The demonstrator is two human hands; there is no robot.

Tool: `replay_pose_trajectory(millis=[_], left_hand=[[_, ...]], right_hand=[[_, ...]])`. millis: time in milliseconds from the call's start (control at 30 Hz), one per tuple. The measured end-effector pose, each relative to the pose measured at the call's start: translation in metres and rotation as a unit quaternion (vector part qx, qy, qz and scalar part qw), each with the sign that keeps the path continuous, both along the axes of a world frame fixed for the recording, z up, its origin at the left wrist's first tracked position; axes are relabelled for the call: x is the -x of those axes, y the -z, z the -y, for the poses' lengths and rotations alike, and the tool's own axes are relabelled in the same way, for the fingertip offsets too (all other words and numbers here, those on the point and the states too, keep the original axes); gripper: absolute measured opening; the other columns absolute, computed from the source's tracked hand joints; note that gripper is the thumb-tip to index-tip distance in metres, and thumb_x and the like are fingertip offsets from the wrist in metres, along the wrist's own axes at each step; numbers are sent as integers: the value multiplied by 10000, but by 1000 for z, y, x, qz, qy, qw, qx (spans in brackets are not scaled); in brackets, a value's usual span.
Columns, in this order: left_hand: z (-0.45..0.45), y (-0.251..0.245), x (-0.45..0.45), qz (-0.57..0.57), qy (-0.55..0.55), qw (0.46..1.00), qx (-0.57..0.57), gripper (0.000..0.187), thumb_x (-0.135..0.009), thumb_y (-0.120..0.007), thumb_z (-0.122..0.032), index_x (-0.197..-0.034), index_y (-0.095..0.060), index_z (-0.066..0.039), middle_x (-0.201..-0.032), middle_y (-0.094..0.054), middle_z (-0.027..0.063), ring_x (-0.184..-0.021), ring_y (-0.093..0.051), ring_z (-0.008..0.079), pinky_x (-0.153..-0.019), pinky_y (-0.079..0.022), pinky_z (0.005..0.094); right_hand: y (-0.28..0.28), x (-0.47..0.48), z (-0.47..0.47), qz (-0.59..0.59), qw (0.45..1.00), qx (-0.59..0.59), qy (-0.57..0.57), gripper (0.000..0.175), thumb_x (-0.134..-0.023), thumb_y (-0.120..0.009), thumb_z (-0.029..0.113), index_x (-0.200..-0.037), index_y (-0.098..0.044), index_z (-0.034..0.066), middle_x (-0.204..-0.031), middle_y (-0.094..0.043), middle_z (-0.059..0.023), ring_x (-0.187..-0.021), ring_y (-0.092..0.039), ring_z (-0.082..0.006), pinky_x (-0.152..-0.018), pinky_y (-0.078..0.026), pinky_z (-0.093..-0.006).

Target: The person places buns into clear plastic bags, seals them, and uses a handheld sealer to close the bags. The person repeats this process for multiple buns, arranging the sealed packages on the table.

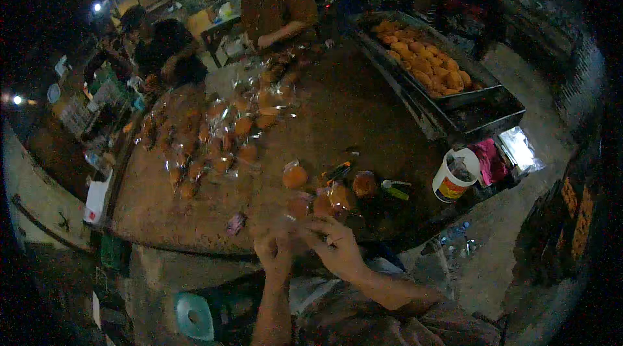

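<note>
My left hand (273,248) and my right hand (335,246) meet at the near edge of a brown table (360,117). Something pale or clear, too blurred to name, lies between their fingertips. Just beyond the fingers sit several round orange-brown baked goods (336,197), some in shiny clear wrapping. One more round piece (295,176) stands a little farther off. Beside them are an orange and black cutter-like tool (339,172) and a small green and white tool (395,189). A crumpled pinkish wrapper (236,224) lies left of my left hand.
Many wrapped pieces (243,127) spread over the table's left and far parts. A long metal tray (486,124) at the right holds a heap of round baked goods (433,66). Near it stand a white bucket (456,175), pink cloth (488,161) and clear plastic sheets (521,147). Other people work beyond.
</note>
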State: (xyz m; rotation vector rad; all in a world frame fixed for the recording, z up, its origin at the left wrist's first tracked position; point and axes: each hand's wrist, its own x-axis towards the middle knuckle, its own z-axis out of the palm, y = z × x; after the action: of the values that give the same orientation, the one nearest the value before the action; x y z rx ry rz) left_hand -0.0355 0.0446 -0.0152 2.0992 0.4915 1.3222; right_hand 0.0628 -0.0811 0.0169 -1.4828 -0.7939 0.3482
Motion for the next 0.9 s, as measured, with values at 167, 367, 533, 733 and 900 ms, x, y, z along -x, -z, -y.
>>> replay_pose_trajectory(millis=[167, 367, 533, 733, 900], left_hand=[[27, -13, -10, 111, -93, 966, 212, 495, -970, -653, -251, -1330, -548, 72, -1286, -617, 272, -1170, -623, 351, -1014, -466, 408], [65, -2, 1, -18, -36, 999, -11, 879, -1028, -506, -392, -1582, 17, 47, -1627, 61, 347, -1517, 70, 506, -1214, -2, 568], [63, -4, 18, -61, -45, 995, 71, 771, -1014, -548, -255, -1583, -116, 35, -1606, -187, 322, -1487, -203, 476, -1202, -151, 558], [53, -23, 22, -40, -31, 976, 214, 497, -1010, -557, -90, -1472, -436, 47, -1429, -551, 220, -1244, -588, 288, -1032, -468, 376], [45, -30, 6, 22, 24, 933, 359, 403, -988, -609, -57, -1379, -560, 25, -1321, -637, 136, -1126, -629, 175, -962, -499, 293]], right_hand=[[-7, 0, -9, -46, 997, 64, 23, 269, -961, -686, 273, -1081, -762, 46, -1156, -685, -127, -1028, -656, -260, -928, -495, -356], [-1, 10, -17, -123, 990, -11, -62, 218, -971, -669, 183, -970, -714, -30, -1023, -685, -41, -978, -587, -130, -887, -442, -282], [18, 9, -13, -119, 982, 12, -148, 214, -1001, -609, 154, -991, -710, -34, -1027, -670, -50, -985, -596, -145, -905, -450, -294], [17, 10, -20, 41, 995, -61, -60, 180, -952, -652, 107, -1067, -732, -6, -1164, -623, -147, -1150, -584, -271, -1032, -436, -378], [4, 10, -18, -108, 990, -88, -22, 227, -895, -715, -2, -1100, -617, -1, -1130, -578, -92, -1059, -608, -207, -909, -506, -363]])
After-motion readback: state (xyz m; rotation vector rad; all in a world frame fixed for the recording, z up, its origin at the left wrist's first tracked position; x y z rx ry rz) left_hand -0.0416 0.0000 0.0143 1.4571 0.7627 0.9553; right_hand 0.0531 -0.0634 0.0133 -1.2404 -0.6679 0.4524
